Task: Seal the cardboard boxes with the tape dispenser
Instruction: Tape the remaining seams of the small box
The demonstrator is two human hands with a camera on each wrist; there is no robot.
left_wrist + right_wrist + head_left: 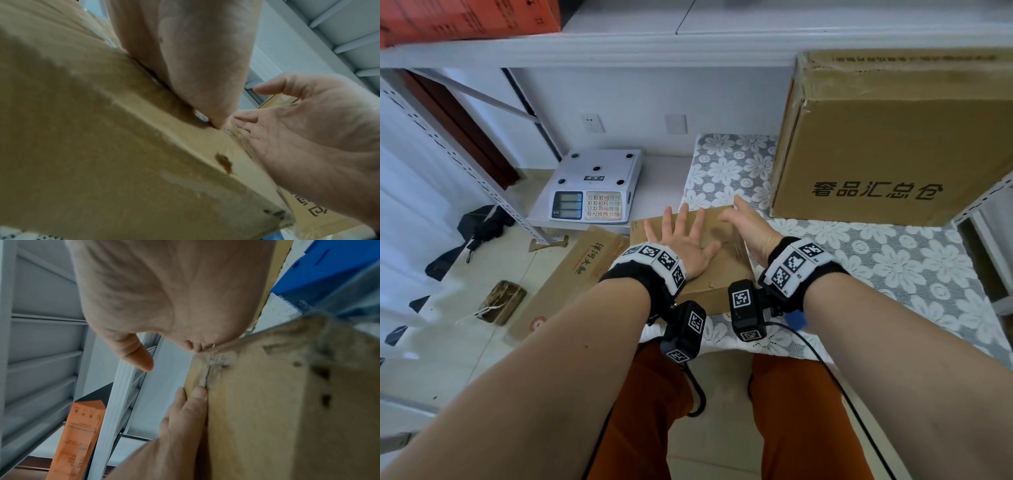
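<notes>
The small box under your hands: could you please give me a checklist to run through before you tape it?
1. Small box rests on the table: ok.
2. Left hand lies flat on the top, fingers spread: ok.
3. Right hand open at the box's right edge, holding nothing: ok.
4. Flaps down and flush: top looks flat in the head view; the seam itself cannot tell.
5. Tape dispenser within reach: not ok, none recognisable in any view; a blue object by the right wrist is too hidden to identify.
6. Room around the box: large box stands behind, apart: ok.
</notes>
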